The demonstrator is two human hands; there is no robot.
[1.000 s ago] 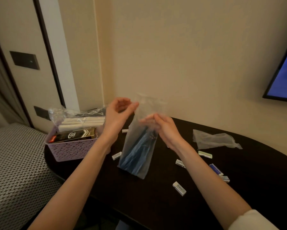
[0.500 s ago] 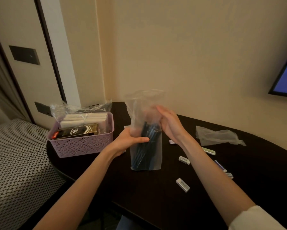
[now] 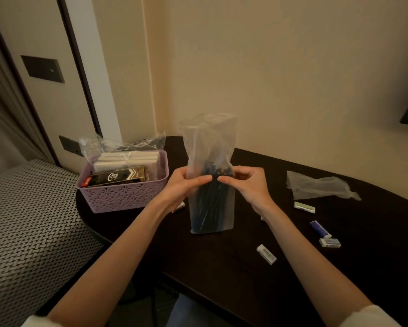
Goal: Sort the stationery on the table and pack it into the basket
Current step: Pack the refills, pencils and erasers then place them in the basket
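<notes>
Left grip (image 3: 184,185) and right grip (image 3: 246,185) both pinching clear bag of blue pens (image 3: 210,182) at mid-height, bag upright on dark counter (image 3: 222,267), lilac basket (image 3: 123,194) just left, erasers (image 3: 266,254) scattered right.

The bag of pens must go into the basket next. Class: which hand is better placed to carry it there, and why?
Left. Both hands grip the bag of pens, but the left hand is on the side facing the basket, while the right hand would have to cross over.
</notes>
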